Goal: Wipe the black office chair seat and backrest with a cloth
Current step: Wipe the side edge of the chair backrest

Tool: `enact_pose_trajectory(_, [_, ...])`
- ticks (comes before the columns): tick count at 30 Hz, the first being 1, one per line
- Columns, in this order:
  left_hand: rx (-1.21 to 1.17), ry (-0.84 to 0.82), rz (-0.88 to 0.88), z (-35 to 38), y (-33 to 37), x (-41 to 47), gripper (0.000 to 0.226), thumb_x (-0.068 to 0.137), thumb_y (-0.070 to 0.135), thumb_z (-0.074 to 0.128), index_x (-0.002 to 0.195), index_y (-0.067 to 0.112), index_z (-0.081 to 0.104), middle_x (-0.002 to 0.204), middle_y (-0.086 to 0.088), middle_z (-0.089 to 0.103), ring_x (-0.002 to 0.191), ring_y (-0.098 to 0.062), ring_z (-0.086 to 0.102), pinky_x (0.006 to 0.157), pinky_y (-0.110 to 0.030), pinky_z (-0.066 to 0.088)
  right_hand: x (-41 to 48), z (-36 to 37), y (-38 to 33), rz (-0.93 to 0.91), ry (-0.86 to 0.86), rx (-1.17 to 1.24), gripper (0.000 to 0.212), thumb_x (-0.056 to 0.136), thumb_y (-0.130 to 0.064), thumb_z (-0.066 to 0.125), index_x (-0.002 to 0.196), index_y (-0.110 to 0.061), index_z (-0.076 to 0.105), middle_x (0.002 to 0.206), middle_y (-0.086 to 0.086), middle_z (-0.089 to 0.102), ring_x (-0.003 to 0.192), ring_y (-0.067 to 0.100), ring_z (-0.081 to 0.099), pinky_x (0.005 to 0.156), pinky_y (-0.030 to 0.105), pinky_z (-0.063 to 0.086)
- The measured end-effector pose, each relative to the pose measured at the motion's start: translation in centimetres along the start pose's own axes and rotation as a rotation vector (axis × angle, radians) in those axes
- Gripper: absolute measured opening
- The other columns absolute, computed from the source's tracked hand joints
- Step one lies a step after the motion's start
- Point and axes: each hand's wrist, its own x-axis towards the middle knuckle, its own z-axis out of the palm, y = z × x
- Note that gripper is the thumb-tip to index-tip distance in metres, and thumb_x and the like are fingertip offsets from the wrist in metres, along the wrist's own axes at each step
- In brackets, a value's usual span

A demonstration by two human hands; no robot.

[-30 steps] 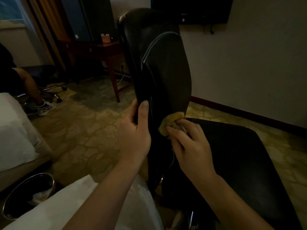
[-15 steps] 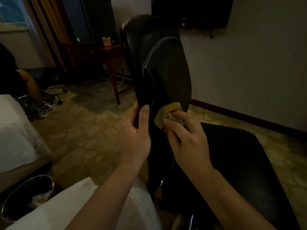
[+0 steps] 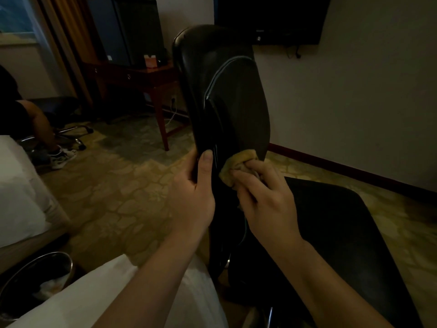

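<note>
Step in hand: wiping the lower front of the backrest (image 3: 227, 98), judging by where the cloth sits.
Chair: the black office chair (image 3: 236, 129) stands mid-scene, its backrest upright and nearly edge-on, with the seat (image 3: 343, 233) spreading to the near right.
Left hand: the left hand (image 3: 192, 192) grips the backrest's near edge low down. The thumb lies flat up the front and the other fingers wrap behind, out of sight.
Right hand: the right hand (image 3: 267, 197) has its fingers (image 3: 246, 178) curled over the cloth (image 3: 236, 162) and presses it to the backrest.
Cloth: yellowish and bunched into a wad, it touches the backrest's lower front, just right of the left thumb and above the seat's far edge.
Doing it well: brace with the left hand so the backrest does not swing away under pressure. Spread the wad flatter for more contact. Work in overlapping strokes along the pale seam (image 3: 212, 79) up to the top, then turn to a clean face for the seat.
Risk: a tight wad probably skips the seam groove and the edges.
Progress: the dim light hides which areas are clean, so I cannot tell.
</note>
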Motion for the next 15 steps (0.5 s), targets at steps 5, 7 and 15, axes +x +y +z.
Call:
enact_pose_trajectory(5, [0.012,-0.014,-0.03,-0.2,0.1,0.0,0.044,0.092,0.058,0.038,0.117,0.033,0.065,0.087,0.034,0.065,0.082,0.011,0.061,0.065,-0.005,0.042,-0.3,-0.2,0.8,-0.019,-0.04,0.01,0.023,0.092,-0.013,0.064,0.114,-0.014,0.071,0.123,0.006,0.06,0.105,0.019,0.057,0.084,0.024,0.049])
enact_pose_trajectory(7, [0.01,-0.008,-0.032,-0.3,0.0,-0.1,0.05,0.092,0.059,0.038,0.122,0.031,0.066,0.086,0.026,0.068,0.083,0.009,0.062,0.065,-0.005,0.042,-1.7,-0.2,1.5,-0.021,-0.067,-0.006,0.024,0.091,-0.012,0.065,0.114,-0.014,0.071,0.124,0.007,0.06,0.107,0.02,0.056,0.084,0.025,0.049])
enact_pose_trajectory(15, [-0.028,-0.006,-0.043,-0.2,0.1,-0.2,0.052,0.092,0.06,0.038,0.126,0.03,0.065,0.097,0.017,0.071,0.092,0.003,0.065,0.069,-0.006,0.045,-3.3,-0.3,1.6,0.015,-0.096,-0.006,0.023,0.09,-0.014,0.065,0.111,-0.013,0.071,0.121,0.006,0.06,0.106,0.019,0.056,0.083,0.024,0.05])
